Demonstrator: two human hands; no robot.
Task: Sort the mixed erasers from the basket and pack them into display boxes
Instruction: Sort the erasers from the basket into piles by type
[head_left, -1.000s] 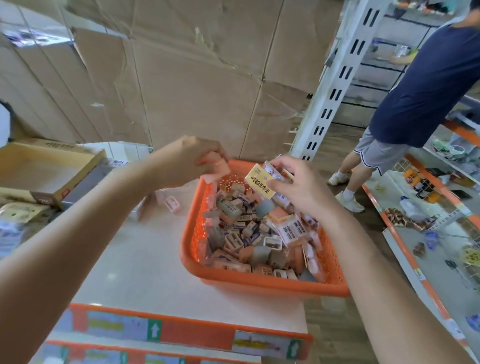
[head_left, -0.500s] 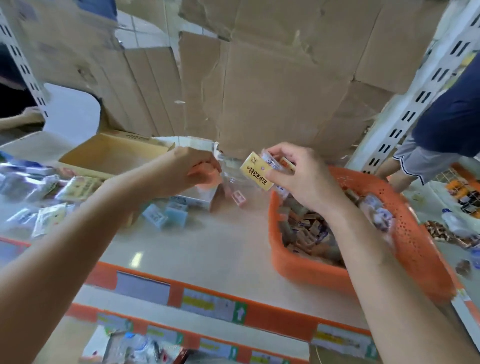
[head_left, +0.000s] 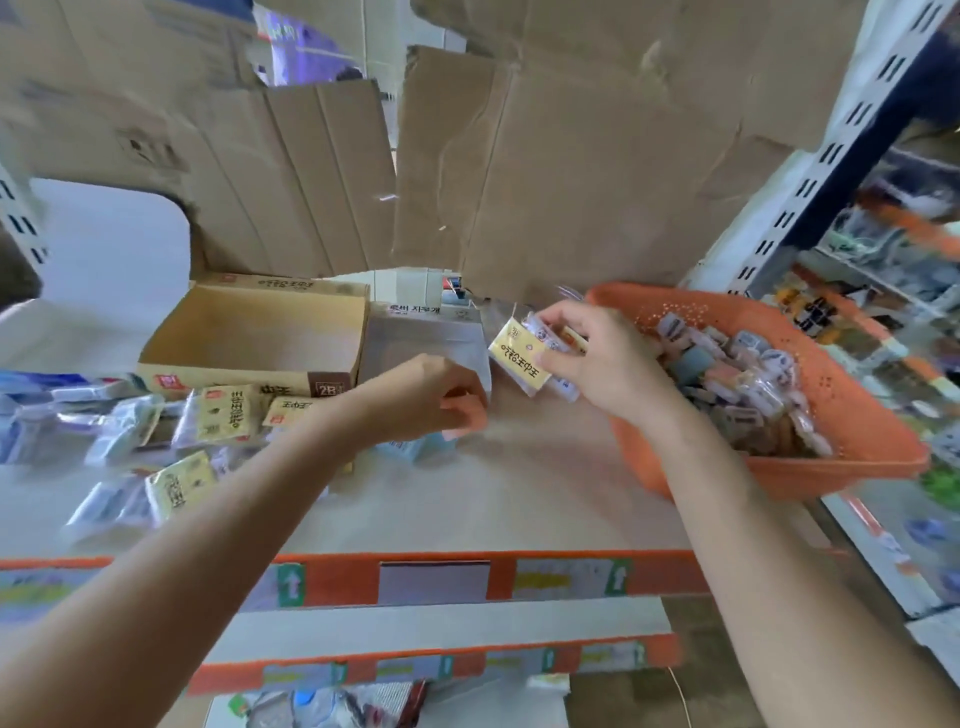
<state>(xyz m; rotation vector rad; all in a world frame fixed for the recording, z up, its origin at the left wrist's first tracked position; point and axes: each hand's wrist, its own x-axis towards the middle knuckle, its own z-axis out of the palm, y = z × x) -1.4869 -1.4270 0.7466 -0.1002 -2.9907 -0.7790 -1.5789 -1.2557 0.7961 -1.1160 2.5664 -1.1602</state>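
While mixed erasers (head_left: 727, 364) fill the basket (head_left: 857, 462), your right hand (head_left: 618, 364) pinches yellow packs (head_left: 519, 358); your left hand (head_left: 415, 400), gripping a pink eraser (head_left: 470, 415), has moved toward the box (head_left: 260, 332).

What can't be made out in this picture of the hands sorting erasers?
Head view:
- What the left hand grips: curled fingers hide all but a pink edge.
- How many packs the right hand pinches behind the yellow pack: the hand covers them.
- Print on the loose packs at left: blurred.
- The orange basket's near corner: behind the right forearm.
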